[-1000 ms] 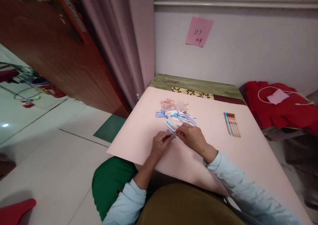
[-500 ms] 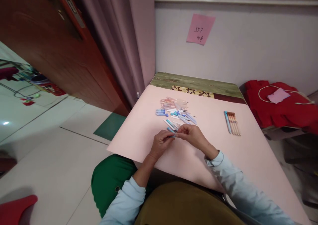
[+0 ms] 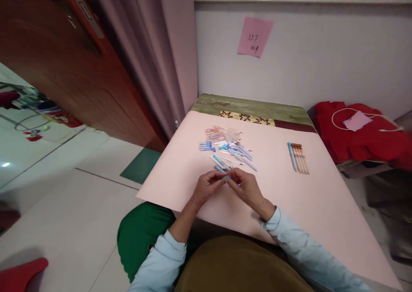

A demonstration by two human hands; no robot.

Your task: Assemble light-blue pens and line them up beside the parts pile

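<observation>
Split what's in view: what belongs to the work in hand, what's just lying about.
Work in hand:
small blue piece, in left hand and right hand
loose pen parts
row of pens, probably

Just lying about:
red cloth
pink paper on it
white cord

Lt-blue L sleeve (image 3: 161,257) is creased & stops well short of bare L hand (image 3: 206,187), matching R sleeve (image 3: 305,247) is wrinkled along its length w/ cuff (image 3: 273,220) nr bare R hand (image 3: 247,187), & garment (image 3: 238,264) across the front is plain dk olive-brn w/ smooth rounded outline.
</observation>
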